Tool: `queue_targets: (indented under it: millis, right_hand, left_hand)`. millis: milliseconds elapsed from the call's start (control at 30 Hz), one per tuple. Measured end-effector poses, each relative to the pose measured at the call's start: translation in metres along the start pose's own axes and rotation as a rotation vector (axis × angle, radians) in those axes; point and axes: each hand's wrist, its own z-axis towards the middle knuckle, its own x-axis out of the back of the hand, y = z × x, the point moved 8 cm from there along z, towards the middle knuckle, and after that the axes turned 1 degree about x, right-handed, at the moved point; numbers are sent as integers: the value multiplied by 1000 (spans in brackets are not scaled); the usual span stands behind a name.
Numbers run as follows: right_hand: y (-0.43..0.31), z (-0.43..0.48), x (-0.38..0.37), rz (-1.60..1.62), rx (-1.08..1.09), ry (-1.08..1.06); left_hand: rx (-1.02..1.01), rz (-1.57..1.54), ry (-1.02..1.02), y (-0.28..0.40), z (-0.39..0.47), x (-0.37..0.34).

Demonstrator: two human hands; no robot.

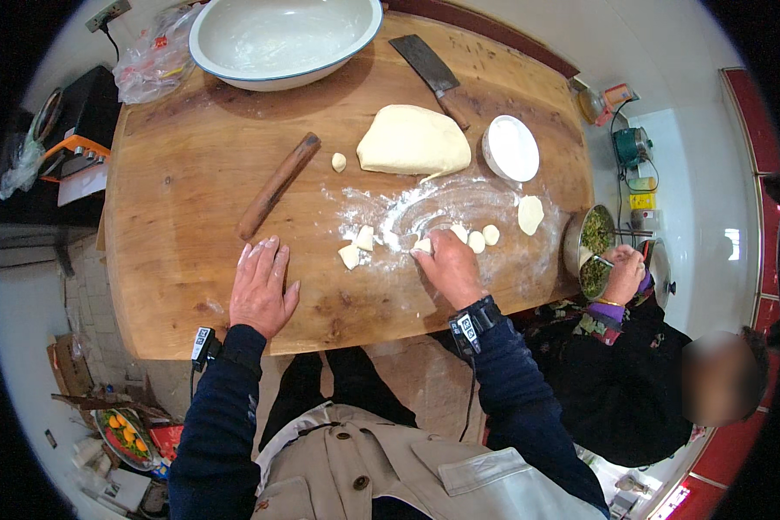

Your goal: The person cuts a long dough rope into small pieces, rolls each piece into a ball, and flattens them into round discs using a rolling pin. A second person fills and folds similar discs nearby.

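Observation:
My right hand [452, 268] is on the floured part of the wooden table [188, 195], its thumb and fingers around a small dough piece [422, 246]. Just to its right lie several rounded dough pieces [476, 242]. Two cut dough pieces [356, 248] are to its left. My left hand [262, 289] rests palm down on bare wood with its fingers a little apart, holding nothing. Above it lies a wooden rolling pin [279, 185], slanted. A large dough slab [414, 141] sits farther back, with a small dough lump [338, 162] beside it. A flattened dough round [530, 215] is at the right.
A cleaver [429, 68], a white bowl [510, 148] and a large enamel basin [286, 42] stand toward the back. At the right edge, another person's hand [624, 273] works over a metal bowl of chopped green filling [596, 234]. Plastic bags [156, 62] lie back left.

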Motion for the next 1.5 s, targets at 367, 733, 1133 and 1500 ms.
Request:
queue_targets:
  millis: [367, 733, 1133, 1500]
  right_hand:
    - [-15, -15, 7, -55, 112, 67]
    - [-13, -16, -8, 103, 87, 121]
    - [-17, -21, -9, 176, 76, 111]
    - [-16, -23, -11, 179, 95, 199]
  left_hand:
    - [1, -12, -10, 0, 1, -1]
    - [14, -8, -23, -1, 0, -1]
    - [17, -13, -15, -1, 0, -2]
    - [5, 4, -9, 0, 0, -1]
